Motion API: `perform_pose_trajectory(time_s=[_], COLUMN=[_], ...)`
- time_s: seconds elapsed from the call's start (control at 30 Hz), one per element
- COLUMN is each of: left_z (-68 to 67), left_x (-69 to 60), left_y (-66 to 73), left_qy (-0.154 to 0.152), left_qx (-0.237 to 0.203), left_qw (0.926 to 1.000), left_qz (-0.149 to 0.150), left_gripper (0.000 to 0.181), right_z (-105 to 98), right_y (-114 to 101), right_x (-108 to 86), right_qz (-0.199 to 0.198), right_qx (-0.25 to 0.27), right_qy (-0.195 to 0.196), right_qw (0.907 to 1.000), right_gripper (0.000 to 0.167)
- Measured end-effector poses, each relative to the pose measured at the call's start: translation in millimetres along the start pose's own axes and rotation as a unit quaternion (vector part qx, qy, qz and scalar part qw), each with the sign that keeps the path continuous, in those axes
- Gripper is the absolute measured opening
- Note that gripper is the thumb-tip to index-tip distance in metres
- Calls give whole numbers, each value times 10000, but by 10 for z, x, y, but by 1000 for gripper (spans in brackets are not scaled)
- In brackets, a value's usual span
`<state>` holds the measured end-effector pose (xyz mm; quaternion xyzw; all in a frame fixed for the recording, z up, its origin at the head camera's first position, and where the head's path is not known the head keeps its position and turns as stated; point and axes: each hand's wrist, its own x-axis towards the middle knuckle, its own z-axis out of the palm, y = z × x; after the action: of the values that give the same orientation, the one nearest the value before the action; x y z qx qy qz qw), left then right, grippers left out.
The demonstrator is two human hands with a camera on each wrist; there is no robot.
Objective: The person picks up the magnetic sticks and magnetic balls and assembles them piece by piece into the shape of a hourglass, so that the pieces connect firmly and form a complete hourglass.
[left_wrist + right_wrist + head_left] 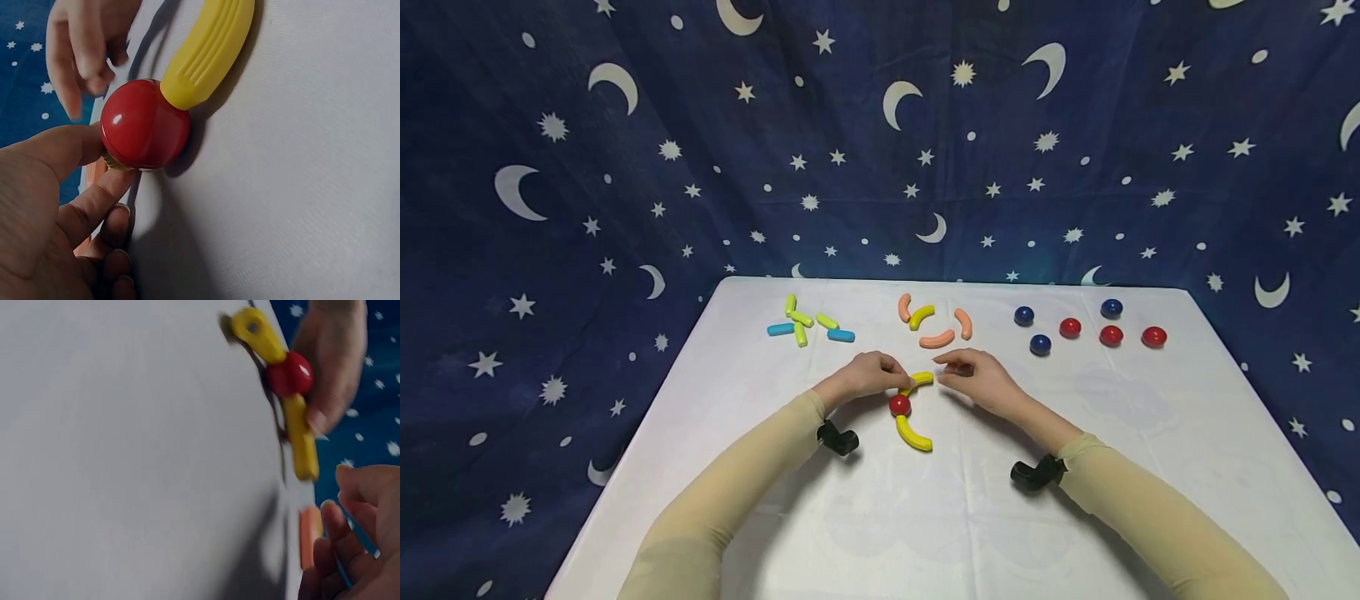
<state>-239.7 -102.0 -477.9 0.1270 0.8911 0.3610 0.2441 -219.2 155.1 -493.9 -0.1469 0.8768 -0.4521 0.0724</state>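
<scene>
Above a white table (970, 550), left hand (871, 374) pinching yellow curved piece (923, 378), right hand (981, 382) near, fingers parted

Glossy red ball (145, 125), probably plastic

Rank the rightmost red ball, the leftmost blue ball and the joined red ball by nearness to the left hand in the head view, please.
1. Joined red ball, by the left hand.
2. Leftmost blue ball, right of centre.
3. Rightmost red ball, far right.
</scene>
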Motion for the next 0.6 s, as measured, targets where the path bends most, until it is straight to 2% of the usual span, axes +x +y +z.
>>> perform_pose_trajectory(time_s=[0.17,0.3,0.4,0.5,0.6], left_z=[-1,-5,-8,-8,-5], left_x=[-13,-14,-16,-26,-35], left_y=[4,6,7,16,24], left_qy=[-23,-30,-33,-40,-56], left_qx=[-91,-112,-119,-140,-141], left_qw=[10000,9999,9999,9999,9999], left_qz=[-18,-18,-39,-60,-50], left_gripper=[30,29,28,27,26], right_z=[-403,-805,-1095,-1363,-1596], right_y=[126,286,437,637,856], right_x=[-159,-311,-428,-535,-632], right_qz=[-75,-42,91,394,867], right_qx=[105,177,226,213,265], right_qy=[650,1370,1920,2457,3020], right_qw=[9978,9904,9811,9683,9490], right_gripper=[34,35,37,42,45])
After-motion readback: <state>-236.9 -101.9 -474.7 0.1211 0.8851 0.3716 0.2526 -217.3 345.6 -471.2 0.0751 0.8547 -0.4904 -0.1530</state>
